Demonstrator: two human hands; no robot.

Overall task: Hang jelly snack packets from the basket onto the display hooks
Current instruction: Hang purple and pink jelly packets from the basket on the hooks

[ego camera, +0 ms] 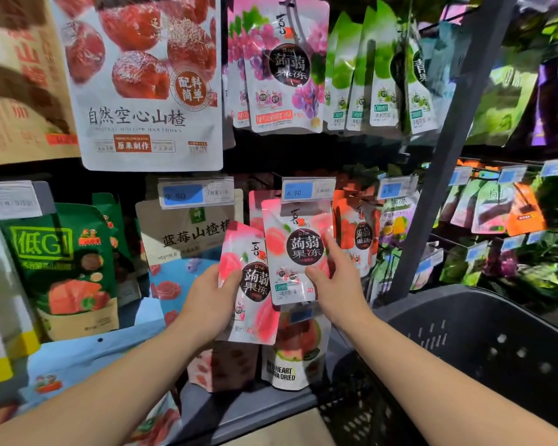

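Shelves (255, 410); curled left hand (207, 297): tilted packet (255, 281); right hand (339, 284): upright packet (295, 249)

We stretch both bare forearms toward the far side, our left grip (207, 297) curled round the left packet (255, 284), our right grip (335, 278) pinching the right packet (295, 249) by its right edge.

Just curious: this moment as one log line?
left hand: holds spare peach packet | right hand: grips front peach packet under price tag | basket: nearby
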